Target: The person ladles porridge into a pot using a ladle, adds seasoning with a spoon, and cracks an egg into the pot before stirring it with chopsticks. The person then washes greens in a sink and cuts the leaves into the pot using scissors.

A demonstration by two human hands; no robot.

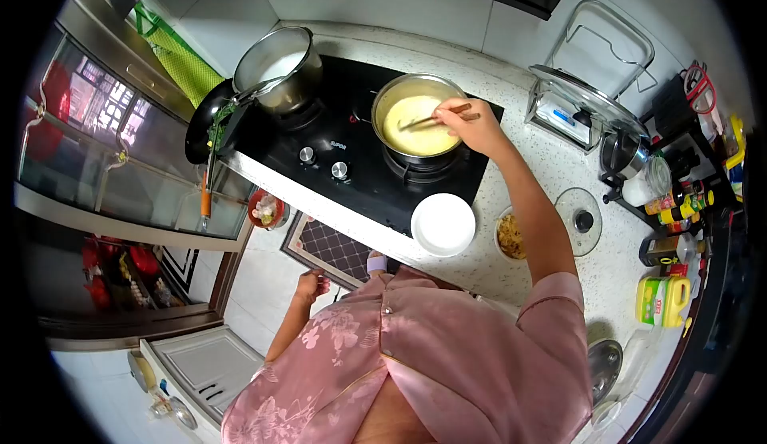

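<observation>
Bowl (443, 225) before pot (397, 92); right grip (473, 127) holds chopsticks (423, 122); lid (571, 240) near food dish (509, 238).

From my feed I can read one word, the white brand mark "SUPOR" (338, 145), on the flat black glass gas stove (375, 200) near its round silver knobs (339, 171). I also see printing on the yellow plastic jug with a green-and-white label (663, 301) and on the small yellow-capped bottles (690, 207), but it is too small for me to make out.
</observation>
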